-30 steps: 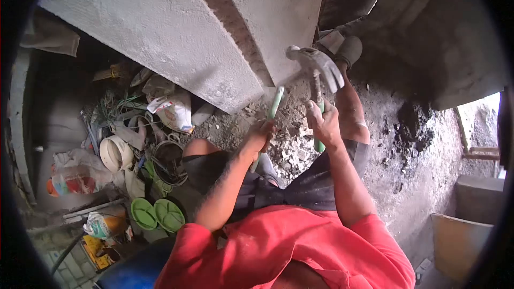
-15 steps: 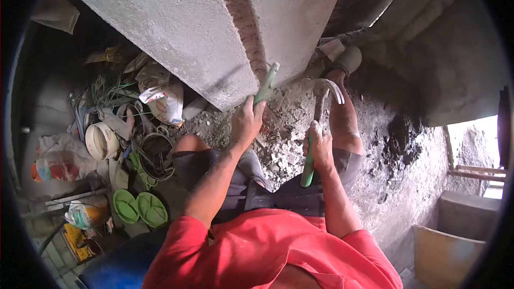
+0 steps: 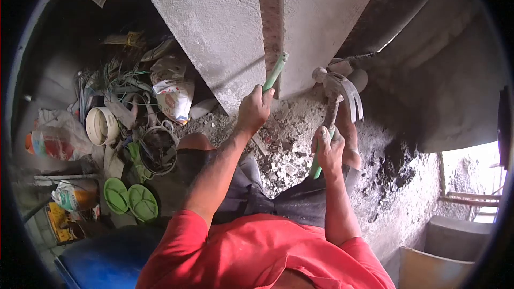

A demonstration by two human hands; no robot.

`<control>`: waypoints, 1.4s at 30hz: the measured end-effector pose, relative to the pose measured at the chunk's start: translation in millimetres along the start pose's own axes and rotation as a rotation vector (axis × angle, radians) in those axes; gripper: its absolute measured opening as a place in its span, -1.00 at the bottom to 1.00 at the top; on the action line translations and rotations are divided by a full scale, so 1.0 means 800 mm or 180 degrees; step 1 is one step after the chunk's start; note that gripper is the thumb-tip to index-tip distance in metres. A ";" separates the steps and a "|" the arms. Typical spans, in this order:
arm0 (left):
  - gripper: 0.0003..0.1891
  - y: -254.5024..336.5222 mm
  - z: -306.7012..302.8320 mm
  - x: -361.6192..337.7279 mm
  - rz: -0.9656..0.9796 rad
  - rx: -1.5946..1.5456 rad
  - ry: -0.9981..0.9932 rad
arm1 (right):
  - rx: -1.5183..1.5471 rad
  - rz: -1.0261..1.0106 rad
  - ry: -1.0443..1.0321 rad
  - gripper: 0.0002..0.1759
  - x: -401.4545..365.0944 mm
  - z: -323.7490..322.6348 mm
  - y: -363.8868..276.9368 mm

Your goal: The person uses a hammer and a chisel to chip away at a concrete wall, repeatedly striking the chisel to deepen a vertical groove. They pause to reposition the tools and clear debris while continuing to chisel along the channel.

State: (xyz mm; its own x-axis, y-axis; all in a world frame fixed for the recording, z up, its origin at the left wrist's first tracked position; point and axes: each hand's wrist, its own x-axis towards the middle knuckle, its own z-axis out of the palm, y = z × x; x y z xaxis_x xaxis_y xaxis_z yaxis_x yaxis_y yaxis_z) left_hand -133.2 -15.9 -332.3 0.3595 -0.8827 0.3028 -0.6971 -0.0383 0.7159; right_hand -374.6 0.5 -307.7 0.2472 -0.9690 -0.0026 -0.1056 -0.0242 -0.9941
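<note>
My left hand (image 3: 254,109) is wrapped round a green chisel (image 3: 276,70), whose pale end sticks up past my fingers. The chisel overlaps the long rough groove (image 3: 271,16) cut down the pale plastered column (image 3: 214,32). In my right hand (image 3: 329,147) is a claw hammer (image 3: 342,91), gripped by its green handle. The hammer's head is raised to the right of the chisel and apart from it, with its curved claw turned to the right.
Broken rubble (image 3: 289,155) covers the floor between my legs. To the left lie a white bucket (image 3: 103,126), a round wire-rimmed container (image 3: 158,150), plastic bags (image 3: 174,96) and green sandals (image 3: 142,203). A rough wall (image 3: 396,192) runs along the right.
The hammer has risen and moved right, its head now further up. My left hand and the chisel sit slightly further right in view as the camera has turned.
</note>
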 end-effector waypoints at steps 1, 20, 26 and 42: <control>-0.68 0.000 0.001 0.000 0.0017 -0.0168 0.0030 | -0.0195 -0.0333 0.0049 -0.58 0.009 0.003 0.007; -0.44 -0.128 0.122 -0.102 -0.1605 0.0268 -0.1449 | 0.0545 0.1330 0.0278 -0.52 0.016 0.011 0.093; -0.57 -0.097 0.117 -0.060 -0.0894 0.0939 -0.0944 | 0.0636 0.1411 0.0328 -0.54 0.014 0.007 0.105; -0.61 -0.110 0.108 -0.040 -0.0978 0.0859 -0.0938 | 0.0651 0.0847 0.0545 -0.57 0.039 0.098 0.160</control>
State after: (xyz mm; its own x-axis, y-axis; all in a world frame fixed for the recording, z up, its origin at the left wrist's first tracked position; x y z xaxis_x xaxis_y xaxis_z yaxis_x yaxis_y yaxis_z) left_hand -137.2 -25.2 -459.3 0.4099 -0.9048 -0.1150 -0.7361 -0.4026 0.5442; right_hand -304.5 -13.7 -443.6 0.0706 -0.9623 -0.2628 0.0543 0.2668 -0.9622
